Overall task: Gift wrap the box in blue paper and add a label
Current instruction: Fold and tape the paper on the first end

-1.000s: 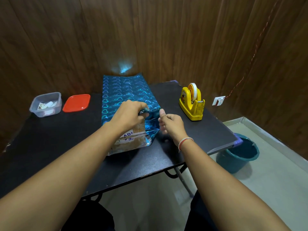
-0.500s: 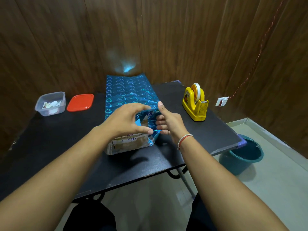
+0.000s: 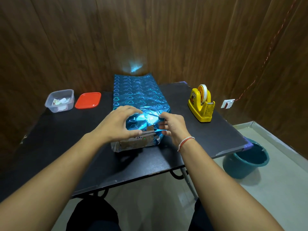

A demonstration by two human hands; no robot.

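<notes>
Blue paper (image 3: 138, 95) is pinched by the curled fingers of both the left hand (image 3: 116, 125) and right hand (image 3: 173, 127), so the flap is folded over the box (image 3: 136, 142) end.

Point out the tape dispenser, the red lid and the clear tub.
tape dispenser (image 3: 200, 106): head view, yellow body.
red lid (image 3: 88, 100): head view, centre of top.
clear tub (image 3: 60, 100): head view, front wall.

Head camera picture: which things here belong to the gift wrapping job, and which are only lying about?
Belong to the job:
- box, near end still bare cardboard
- blue paper, folded over by left hand and right hand
- tape dispenser
- clear tub holding paper slips, possibly labels

Lying about:
- red lid
- teal bucket on the floor
- wall switch
</notes>
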